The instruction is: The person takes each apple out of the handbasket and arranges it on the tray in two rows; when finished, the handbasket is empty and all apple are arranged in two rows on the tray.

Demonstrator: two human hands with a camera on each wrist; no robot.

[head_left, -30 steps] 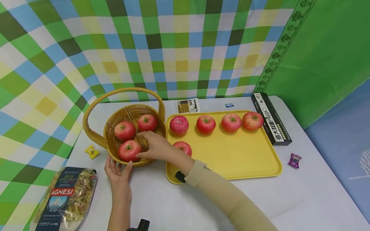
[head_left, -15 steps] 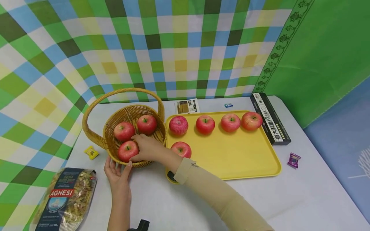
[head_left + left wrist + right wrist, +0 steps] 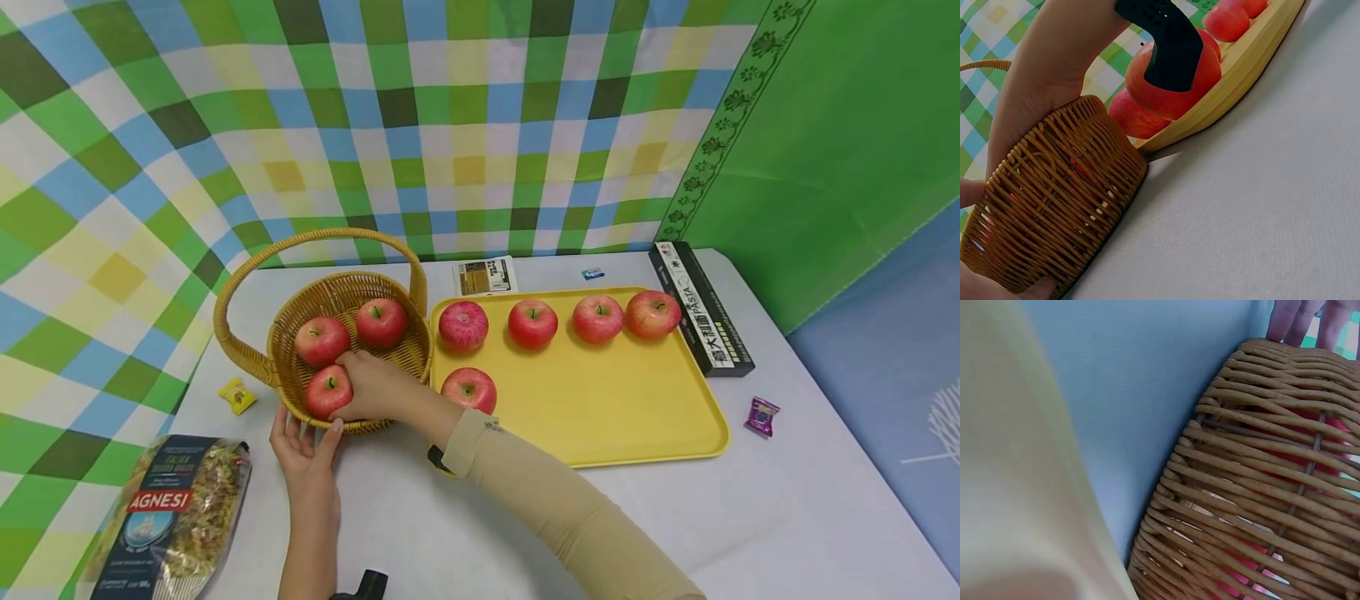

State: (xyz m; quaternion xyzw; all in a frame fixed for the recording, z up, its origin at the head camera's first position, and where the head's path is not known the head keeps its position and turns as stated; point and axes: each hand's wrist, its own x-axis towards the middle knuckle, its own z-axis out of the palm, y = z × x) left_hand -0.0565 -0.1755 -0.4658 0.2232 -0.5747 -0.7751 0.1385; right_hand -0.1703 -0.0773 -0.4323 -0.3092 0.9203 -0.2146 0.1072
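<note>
A wicker basket (image 3: 408,358) with a tall arched handle stands at the left of the table, holding three red apples. My left hand (image 3: 306,458) grips its near side, thumb at the rim and fingers against the outer wall. Inside the basket, my right hand (image 3: 375,387) holds the front apple (image 3: 327,392) from its right, thumb on the near side and fingers behind; some fingertips are hidden. The other two apples, one at the left (image 3: 322,340) and one at the back right (image 3: 381,323), lie beyond that hand. The left wrist view shows the basket's woven wall (image 3: 1054,194) close up.
A yellow tray (image 3: 600,408) with several apples adjoins the basket on the right. Around them lie a black pasta box (image 3: 701,308), a pasta bag (image 3: 168,517), a yellow wrapped sweet (image 3: 237,396), a purple one (image 3: 762,416), a blue one (image 3: 592,273) and a printed card (image 3: 485,276).
My right hand has moved left and closed in on the front apple, which has shifted slightly left. The left hand stays at the basket's near side.
</note>
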